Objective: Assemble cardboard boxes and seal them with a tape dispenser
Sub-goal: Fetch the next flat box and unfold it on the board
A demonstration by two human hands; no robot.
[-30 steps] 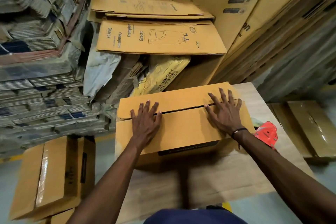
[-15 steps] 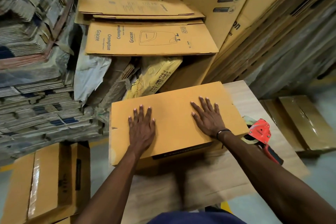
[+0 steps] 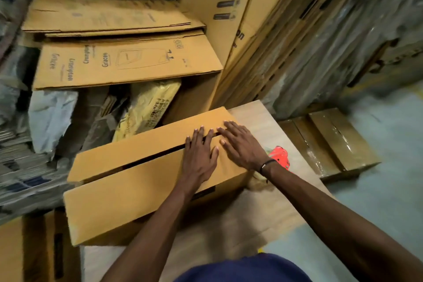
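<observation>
Both hands lie flat with straight fingers on top of the cardboard box (image 3: 128,192), neither grip curled round anything: the left hand (image 3: 199,154) presses the near flap beside the open seam, and the right hand (image 3: 240,144), just beside it, spans the seam near the box's right end. The box sits on the counter (image 3: 263,117). The red tape dispenser (image 3: 280,158) lies just right of the right wrist.

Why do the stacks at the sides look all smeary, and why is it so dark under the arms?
Head view: the cardboard stacks at the edges are streaked with motion blur and bent by the wide lens, while the box and both hands, left hand and right hand, are sharper. The arms throw soft shadows on the table. The sealed boxes glint with tape glare.
</observation>
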